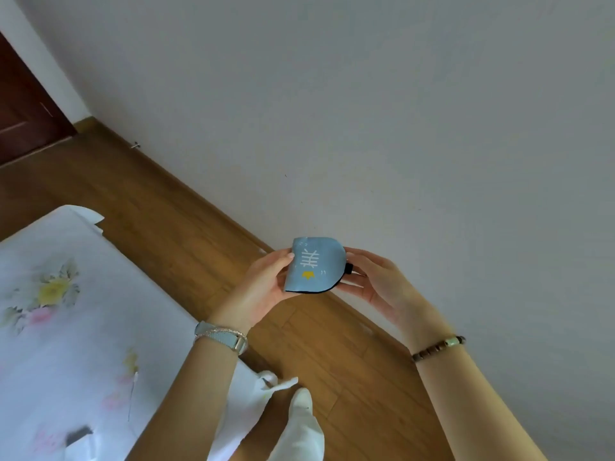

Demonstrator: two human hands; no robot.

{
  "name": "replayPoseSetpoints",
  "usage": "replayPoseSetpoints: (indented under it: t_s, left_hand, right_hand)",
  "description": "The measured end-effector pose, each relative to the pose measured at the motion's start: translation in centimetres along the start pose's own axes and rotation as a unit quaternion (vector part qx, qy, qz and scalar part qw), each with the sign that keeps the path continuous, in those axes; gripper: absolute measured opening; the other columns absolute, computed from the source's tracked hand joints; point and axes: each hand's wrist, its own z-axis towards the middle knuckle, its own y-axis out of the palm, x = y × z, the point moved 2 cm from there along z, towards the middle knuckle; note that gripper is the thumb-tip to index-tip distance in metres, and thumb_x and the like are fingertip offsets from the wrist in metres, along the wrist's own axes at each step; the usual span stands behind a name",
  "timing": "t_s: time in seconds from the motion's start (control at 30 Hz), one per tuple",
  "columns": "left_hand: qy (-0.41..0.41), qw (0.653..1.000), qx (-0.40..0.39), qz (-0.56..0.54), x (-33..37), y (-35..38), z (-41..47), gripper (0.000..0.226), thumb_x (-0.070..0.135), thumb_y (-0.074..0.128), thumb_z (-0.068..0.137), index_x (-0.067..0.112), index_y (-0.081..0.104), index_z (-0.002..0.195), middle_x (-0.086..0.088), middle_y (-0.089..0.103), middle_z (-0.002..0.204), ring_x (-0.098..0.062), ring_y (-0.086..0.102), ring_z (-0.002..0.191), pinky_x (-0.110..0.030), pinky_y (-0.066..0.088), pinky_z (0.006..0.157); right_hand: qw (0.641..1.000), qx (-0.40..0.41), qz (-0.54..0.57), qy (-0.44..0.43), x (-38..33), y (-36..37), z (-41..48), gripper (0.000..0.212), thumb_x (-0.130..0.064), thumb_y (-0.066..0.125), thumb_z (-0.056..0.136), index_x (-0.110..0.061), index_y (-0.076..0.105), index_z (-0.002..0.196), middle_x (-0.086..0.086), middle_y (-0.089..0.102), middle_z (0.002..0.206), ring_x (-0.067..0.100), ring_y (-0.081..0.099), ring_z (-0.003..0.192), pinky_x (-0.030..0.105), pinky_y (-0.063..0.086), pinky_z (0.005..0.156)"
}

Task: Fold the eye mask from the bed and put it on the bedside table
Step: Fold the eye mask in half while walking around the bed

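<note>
A light blue eye mask (314,265) with a white printed eye and a small yellow mark is folded in half, its dark underside showing along the lower edge. I hold it in the air above the wooden floor, near the wall. My left hand (266,284) grips its folded left edge with thumb on top. My right hand (376,281) holds its rounded right end, where a small black strap piece (348,268) sticks out. The bedside table is out of view.
The bed (66,311) with a white floral sheet fills the lower left. Wooden floor (173,234) runs between the bed and the white wall (399,128). A dark wooden door (23,111) stands at far left. My white-socked foot (304,424) rests on the floor.
</note>
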Motion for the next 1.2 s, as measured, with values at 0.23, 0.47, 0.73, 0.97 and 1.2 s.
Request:
replayPoseSetpoints:
  t_s: [0.23,0.47,0.73,0.97,1.2]
  left_hand:
    - [0.012,1.000,0.024,-0.011,6.9,-3.0,6.7,0.032,0.020,0.047,0.103,0.009,0.061,0.130,-0.019,0.066,0.128,-0.027,0.067,0.115,-0.035,0.059,0.080]
    - [0.040,0.994,0.082,-0.053,11.1,-8.6,12.1,0.026,0.024,0.052,0.101,0.022,0.076,0.110,-0.011,0.074,0.117,-0.023,0.071,0.109,-0.033,0.059,0.077]
    - [0.090,0.964,0.218,-0.123,15.7,-16.4,17.3,0.027,0.023,0.054,0.099,0.016,0.063,0.124,-0.014,0.067,0.125,-0.029,0.066,0.116,-0.038,0.059,0.076]
    - [0.147,0.937,0.276,-0.155,21.5,-21.7,20.1,0.039,0.024,0.050,0.101,0.009,0.053,0.137,-0.020,0.060,0.134,-0.033,0.061,0.121,-0.037,0.060,0.078]
    - [0.188,0.909,0.331,-0.173,24.6,-27.7,21.3,0.038,0.021,0.048,0.102,0.005,0.055,0.135,-0.023,0.062,0.126,-0.036,0.064,0.114,-0.042,0.060,0.080]
  right_hand:
    - [0.999,-0.043,-0.029,0.013,-6.0,4.0,10.1,0.025,-0.009,0.056,0.097,-0.001,0.068,0.118,0.015,0.072,0.099,0.025,0.074,0.088,0.041,0.061,0.084]
    - [0.990,-0.111,-0.076,0.031,-9.0,9.3,19.7,0.024,-0.009,0.057,0.097,-0.003,0.070,0.116,0.013,0.073,0.098,0.025,0.074,0.090,0.042,0.060,0.086]
    - [0.967,-0.214,-0.125,0.068,-11.6,18.2,31.0,0.024,-0.009,0.056,0.097,-0.002,0.069,0.116,0.012,0.075,0.094,0.026,0.075,0.089,0.042,0.061,0.084]
    - [0.935,-0.303,-0.152,0.107,-14.1,26.7,39.8,0.022,-0.006,0.052,0.098,-0.006,0.073,0.106,0.008,0.079,0.088,0.023,0.077,0.085,0.035,0.062,0.071]
    - [0.906,-0.346,-0.205,0.132,-13.8,35.0,46.2,0.020,-0.010,0.054,0.099,-0.010,0.072,0.108,0.008,0.080,0.096,0.024,0.076,0.094,0.035,0.062,0.072]
